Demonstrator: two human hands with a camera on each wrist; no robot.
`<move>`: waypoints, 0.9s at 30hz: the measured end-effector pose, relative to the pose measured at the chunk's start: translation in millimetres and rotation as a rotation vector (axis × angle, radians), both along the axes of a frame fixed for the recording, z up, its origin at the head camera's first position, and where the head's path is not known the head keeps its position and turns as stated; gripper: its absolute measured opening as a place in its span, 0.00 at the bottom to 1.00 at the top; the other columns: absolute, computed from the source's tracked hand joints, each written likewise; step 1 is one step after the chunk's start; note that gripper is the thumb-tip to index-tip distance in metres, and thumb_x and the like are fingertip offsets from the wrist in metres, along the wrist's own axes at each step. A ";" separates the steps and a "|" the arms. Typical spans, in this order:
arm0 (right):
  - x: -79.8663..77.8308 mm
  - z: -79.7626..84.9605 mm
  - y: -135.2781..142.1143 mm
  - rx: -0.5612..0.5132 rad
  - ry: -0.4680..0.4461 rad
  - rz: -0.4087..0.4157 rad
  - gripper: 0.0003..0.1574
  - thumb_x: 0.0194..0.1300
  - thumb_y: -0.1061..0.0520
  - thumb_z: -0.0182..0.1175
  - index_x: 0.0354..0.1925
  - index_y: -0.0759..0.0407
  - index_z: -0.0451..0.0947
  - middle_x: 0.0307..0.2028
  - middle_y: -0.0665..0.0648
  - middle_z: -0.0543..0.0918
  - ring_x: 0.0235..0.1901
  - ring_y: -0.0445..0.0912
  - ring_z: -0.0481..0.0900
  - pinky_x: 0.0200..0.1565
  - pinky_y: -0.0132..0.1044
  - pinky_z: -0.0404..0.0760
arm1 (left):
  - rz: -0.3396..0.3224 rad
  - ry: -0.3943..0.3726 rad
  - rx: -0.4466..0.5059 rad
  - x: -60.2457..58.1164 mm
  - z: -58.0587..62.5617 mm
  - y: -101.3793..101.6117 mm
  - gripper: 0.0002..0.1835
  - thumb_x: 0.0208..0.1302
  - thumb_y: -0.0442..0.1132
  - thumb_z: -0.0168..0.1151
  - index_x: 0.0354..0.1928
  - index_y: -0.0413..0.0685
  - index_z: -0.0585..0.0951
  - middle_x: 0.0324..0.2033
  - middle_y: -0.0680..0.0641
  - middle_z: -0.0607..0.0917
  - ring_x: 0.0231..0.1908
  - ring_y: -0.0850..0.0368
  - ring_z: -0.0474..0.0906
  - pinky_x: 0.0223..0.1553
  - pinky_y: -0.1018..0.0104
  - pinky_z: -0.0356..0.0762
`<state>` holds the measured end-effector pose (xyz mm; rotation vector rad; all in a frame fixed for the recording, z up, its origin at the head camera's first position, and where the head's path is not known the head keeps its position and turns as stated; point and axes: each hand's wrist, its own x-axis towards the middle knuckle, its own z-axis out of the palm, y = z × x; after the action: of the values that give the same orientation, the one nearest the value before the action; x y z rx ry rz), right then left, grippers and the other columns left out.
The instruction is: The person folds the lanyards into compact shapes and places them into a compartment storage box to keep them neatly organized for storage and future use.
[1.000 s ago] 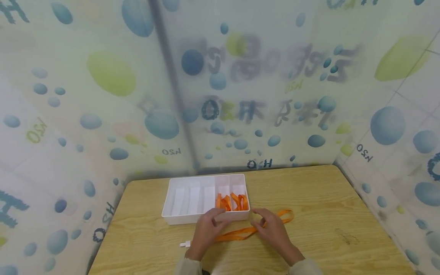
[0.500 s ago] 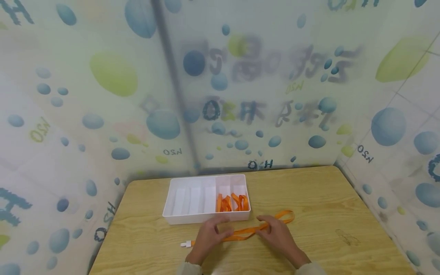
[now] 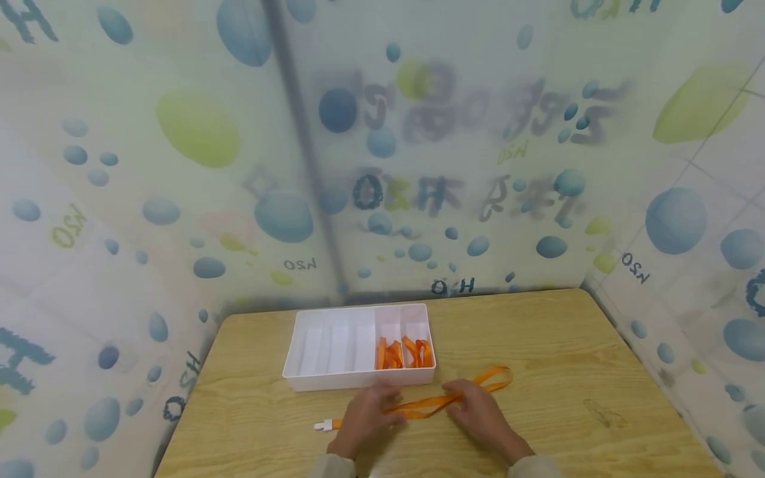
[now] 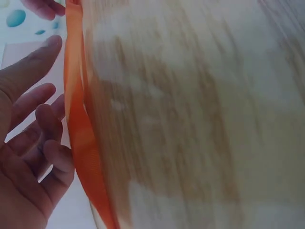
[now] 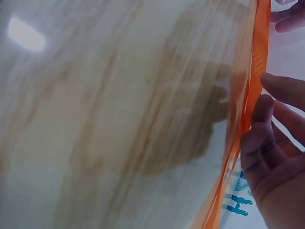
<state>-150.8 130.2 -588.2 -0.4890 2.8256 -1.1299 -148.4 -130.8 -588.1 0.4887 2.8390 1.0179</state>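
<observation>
An orange lanyard (image 3: 428, 403) lies across the table in front of the box, its white clip (image 3: 324, 425) at the left and a loop at the right. My left hand (image 3: 366, 413) is over its left half; in the left wrist view its relaxed fingers are beside the strap (image 4: 79, 119), thumb held apart, gripping nothing. On the other side, my right hand (image 3: 478, 413) has thumb and index fingertips (image 5: 269, 82) at the strap's edge, slightly apart. In the head view they straddle the strap. The white divided box (image 3: 358, 380) holds folded orange lanyards (image 3: 390, 354) in its two right compartments.
The wooden table (image 3: 556, 385) reaches back to a patterned wall covering (image 3: 478, 166) with blue and green spots. Similar covering closes in the left and right sides. The box stands near the back edge, left of centre.
Both hands have come down from near the box's front edge to the lanyard. In the last half second the left hand shifts slightly right, blurred. The lanyard stays almost where it was.
</observation>
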 end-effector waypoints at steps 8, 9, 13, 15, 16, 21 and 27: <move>0.3 -5.3 -1.0 0.037 0.035 0.027 0.20 0.56 0.65 0.70 0.49 0.60 0.83 0.48 0.55 0.85 0.49 0.51 0.81 0.49 0.50 0.80 | -0.026 0.079 -0.060 2.5 -3.5 0.0 0.15 0.50 0.44 0.79 0.40 0.51 0.87 0.39 0.56 0.83 0.38 0.61 0.78 0.40 0.63 0.78; 0.3 -5.4 -0.9 0.040 0.038 0.029 0.20 0.56 0.65 0.70 0.49 0.60 0.83 0.47 0.55 0.85 0.48 0.51 0.81 0.48 0.49 0.80 | -0.031 0.092 -0.061 2.7 -3.7 -0.4 0.14 0.50 0.42 0.78 0.39 0.51 0.87 0.38 0.56 0.83 0.37 0.62 0.78 0.39 0.64 0.78; 0.7 -5.3 -1.7 0.051 0.038 0.028 0.19 0.56 0.65 0.70 0.48 0.59 0.83 0.47 0.54 0.84 0.45 0.47 0.81 0.45 0.45 0.80 | -0.047 0.117 -0.076 2.5 -4.3 -1.1 0.11 0.51 0.39 0.78 0.37 0.51 0.87 0.36 0.57 0.84 0.35 0.63 0.77 0.38 0.65 0.77; 0.8 -5.7 -2.3 0.056 0.043 0.024 0.19 0.56 0.65 0.69 0.48 0.59 0.83 0.46 0.53 0.84 0.45 0.47 0.81 0.45 0.44 0.80 | -0.054 0.121 -0.080 1.7 -4.9 -1.2 0.10 0.50 0.38 0.78 0.37 0.51 0.88 0.35 0.57 0.85 0.35 0.63 0.77 0.37 0.64 0.77; 0.7 -5.7 -2.7 0.058 0.043 0.022 0.18 0.57 0.64 0.69 0.48 0.58 0.83 0.46 0.53 0.84 0.44 0.47 0.80 0.45 0.44 0.80 | -0.057 0.120 -0.083 1.5 -5.0 -1.0 0.10 0.50 0.38 0.78 0.36 0.51 0.88 0.35 0.57 0.86 0.35 0.63 0.78 0.37 0.64 0.77; -1.0 -6.6 -3.9 0.064 0.034 0.016 0.18 0.57 0.64 0.68 0.47 0.58 0.83 0.45 0.51 0.83 0.45 0.47 0.80 0.46 0.46 0.80 | -0.059 0.080 -0.074 -0.3 -5.8 -0.3 0.07 0.52 0.38 0.77 0.34 0.51 0.89 0.32 0.59 0.85 0.32 0.67 0.76 0.34 0.67 0.76; -0.4 -5.6 -5.7 0.069 0.044 0.024 0.18 0.56 0.64 0.68 0.47 0.59 0.83 0.43 0.50 0.82 0.43 0.46 0.80 0.45 0.45 0.80 | -0.063 0.023 -0.057 -1.2 -5.6 0.3 0.03 0.56 0.39 0.75 0.31 0.50 0.89 0.27 0.62 0.82 0.28 0.70 0.73 0.32 0.69 0.75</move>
<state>-151.2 124.5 -593.8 -0.5476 2.8762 -1.0254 -149.6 -130.5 -593.6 0.5846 2.8442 0.9231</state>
